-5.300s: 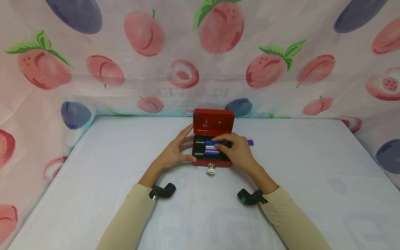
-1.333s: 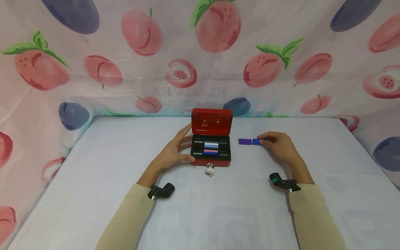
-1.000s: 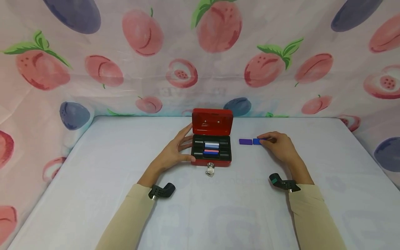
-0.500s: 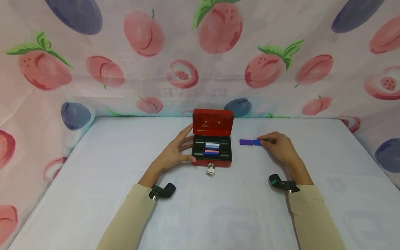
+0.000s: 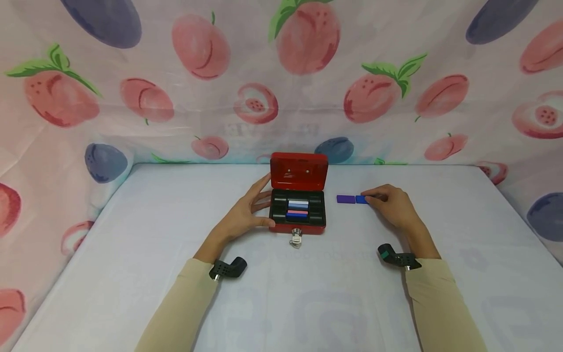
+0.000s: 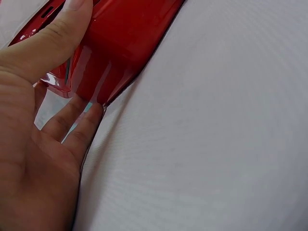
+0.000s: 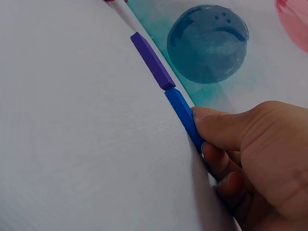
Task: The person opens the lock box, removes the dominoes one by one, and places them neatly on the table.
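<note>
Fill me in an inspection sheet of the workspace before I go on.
Surface: white table, faint printed marks.
Job's things: red box with lid raised and keys at its front; pink block and other pale and blue ones in its black tray, exact count unclear; purple block to the right of the box, blue block end to end with it.
Clutter: nothing seen.
Hands: left hand touches the box's left side, fingers spread; right hand pinches the blue block.
Cables: nothing seen.
Surroundings: fruit-print cloth behind and at the sides.
</note>
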Demonstrator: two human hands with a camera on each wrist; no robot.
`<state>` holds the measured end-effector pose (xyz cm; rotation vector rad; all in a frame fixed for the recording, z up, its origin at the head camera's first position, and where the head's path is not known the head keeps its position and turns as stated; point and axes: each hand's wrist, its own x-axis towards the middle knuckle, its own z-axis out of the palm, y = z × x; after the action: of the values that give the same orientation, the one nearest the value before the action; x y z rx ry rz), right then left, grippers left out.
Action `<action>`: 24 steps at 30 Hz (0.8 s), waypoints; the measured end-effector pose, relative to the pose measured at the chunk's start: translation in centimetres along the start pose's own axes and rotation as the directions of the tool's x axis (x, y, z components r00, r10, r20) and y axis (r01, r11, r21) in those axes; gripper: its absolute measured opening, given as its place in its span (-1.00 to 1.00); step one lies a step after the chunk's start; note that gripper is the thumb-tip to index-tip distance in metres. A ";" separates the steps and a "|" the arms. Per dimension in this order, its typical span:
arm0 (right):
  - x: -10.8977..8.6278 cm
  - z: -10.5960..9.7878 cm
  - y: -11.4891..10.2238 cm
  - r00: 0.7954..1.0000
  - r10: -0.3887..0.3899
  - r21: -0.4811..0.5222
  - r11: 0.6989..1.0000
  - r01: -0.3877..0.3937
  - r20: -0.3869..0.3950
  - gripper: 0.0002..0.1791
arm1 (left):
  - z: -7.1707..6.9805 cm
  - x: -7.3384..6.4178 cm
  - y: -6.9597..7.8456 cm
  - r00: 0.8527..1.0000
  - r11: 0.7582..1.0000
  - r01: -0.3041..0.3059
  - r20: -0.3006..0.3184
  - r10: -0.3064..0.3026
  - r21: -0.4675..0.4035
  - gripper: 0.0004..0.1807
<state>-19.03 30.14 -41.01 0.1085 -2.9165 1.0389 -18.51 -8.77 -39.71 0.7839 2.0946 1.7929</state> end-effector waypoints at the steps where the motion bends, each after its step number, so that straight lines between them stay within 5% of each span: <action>1: 0.0 0.0 0.0 1.000 0.001 -0.001 1.000 -0.001 0.001 -0.74 | 0.0 0.0 0.0 1.000 1.000 0.000 0.000 0.000 -0.003 0.17; 24: -0.2 -0.2 -0.2 1.000 0.006 -0.007 1.000 -0.006 0.018 -0.72 | 0.0 0.0 0.0 1.000 1.000 -0.003 -0.002 0.003 -0.021 0.17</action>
<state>-18.80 30.14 -40.78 0.1097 -2.9384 1.0342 -18.52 -8.81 -39.69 0.7807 2.0737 1.8149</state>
